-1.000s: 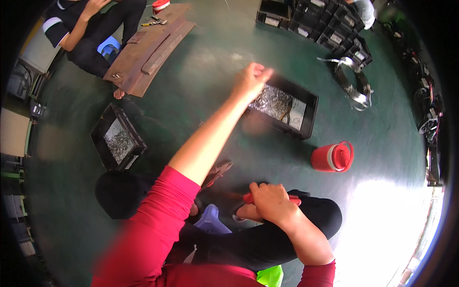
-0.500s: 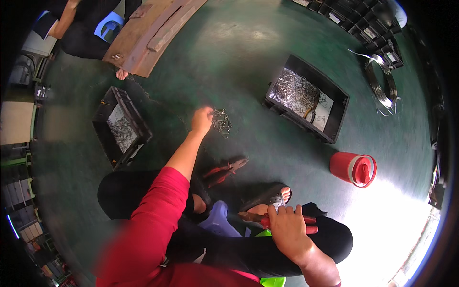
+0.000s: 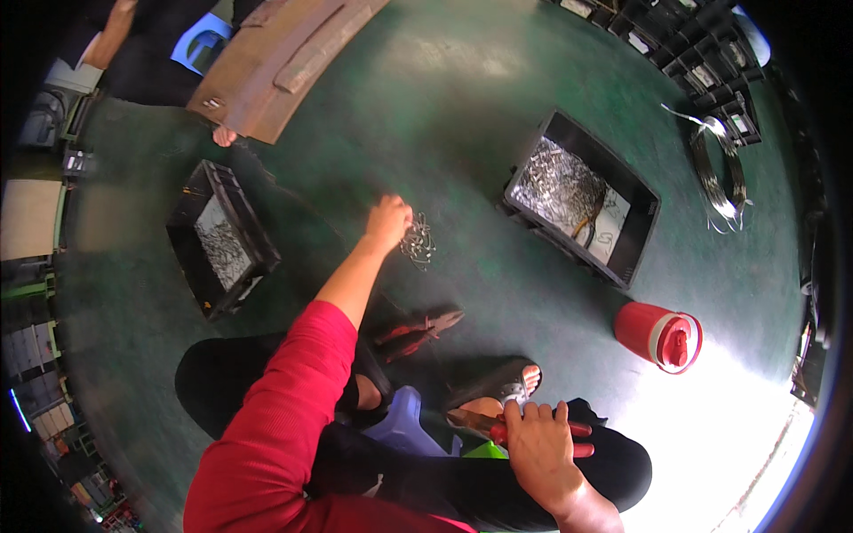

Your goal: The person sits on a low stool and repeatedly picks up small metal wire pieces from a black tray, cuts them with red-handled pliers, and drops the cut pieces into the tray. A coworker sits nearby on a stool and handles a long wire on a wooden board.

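Note:
A small heap of bent wire pieces (image 3: 419,244) lies on the green floor in front of me. My left hand (image 3: 389,222) is at the heap's upper left edge, its fingers closed; what they hold, if anything, is hidden. My right hand (image 3: 539,449) rests over my right knee, wrapped round the red handles of a pair of pliers (image 3: 478,422) whose jaws point left. A second pair of red-handled pliers (image 3: 422,332) lies on the floor near my feet, between me and the heap.
Black crates with metal pieces stand left (image 3: 222,240) and right (image 3: 582,200). A red jug (image 3: 657,337) and a wire coil (image 3: 720,173) are at the right. Far left, a person sits near a wooden bench (image 3: 275,67). A purple stool (image 3: 404,426) is beneath me.
My left hand has shifted slightly to the right, staying at the heap's edge. The view has tilted a little. My right hand keeps its hold on the pliers.

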`<state>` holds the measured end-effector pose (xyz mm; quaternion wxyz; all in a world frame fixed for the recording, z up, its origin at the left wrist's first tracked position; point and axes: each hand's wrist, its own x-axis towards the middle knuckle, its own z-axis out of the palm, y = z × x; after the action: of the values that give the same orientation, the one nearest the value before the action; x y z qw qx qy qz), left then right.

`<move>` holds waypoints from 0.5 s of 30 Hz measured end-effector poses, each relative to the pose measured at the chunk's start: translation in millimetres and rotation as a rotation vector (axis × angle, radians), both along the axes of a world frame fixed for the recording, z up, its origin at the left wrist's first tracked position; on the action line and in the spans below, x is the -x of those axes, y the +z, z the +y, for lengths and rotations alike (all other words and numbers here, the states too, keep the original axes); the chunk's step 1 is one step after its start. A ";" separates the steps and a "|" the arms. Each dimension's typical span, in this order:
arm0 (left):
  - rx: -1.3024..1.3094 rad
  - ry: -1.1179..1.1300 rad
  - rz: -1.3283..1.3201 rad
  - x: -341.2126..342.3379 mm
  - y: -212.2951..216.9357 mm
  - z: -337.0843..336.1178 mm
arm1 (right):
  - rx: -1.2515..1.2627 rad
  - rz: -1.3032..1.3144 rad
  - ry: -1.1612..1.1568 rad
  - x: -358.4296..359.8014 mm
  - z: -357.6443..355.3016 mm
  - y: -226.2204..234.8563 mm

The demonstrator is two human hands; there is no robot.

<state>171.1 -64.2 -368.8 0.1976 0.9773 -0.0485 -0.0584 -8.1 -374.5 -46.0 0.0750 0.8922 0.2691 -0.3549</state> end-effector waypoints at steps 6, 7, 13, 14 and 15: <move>0.387 0.306 -0.052 31.4 9.6 -5.5 | -0.082 -0.072 -0.007 5.3 -1.4 3.8; 0.495 0.396 0.001 39.9 9.7 -8.4 | -0.067 -0.093 0.012 7.5 -2.4 5.4; 0.557 0.478 -0.015 92.2 20.1 -27.8 | -0.056 -0.039 -0.070 14.9 -0.5 10.0; 0.510 0.412 -0.055 100.6 25.0 -29.7 | -0.063 -0.054 -0.058 14.6 -0.5 9.7; 0.449 0.406 -0.015 106.8 30.4 -31.0 | -0.055 -0.020 -0.052 14.1 -0.6 9.0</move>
<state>64.3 -95.3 -338.5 0.4161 0.8993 0.1345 0.0018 -22.2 -375.0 -36.9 0.0439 0.9041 0.2546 -0.3404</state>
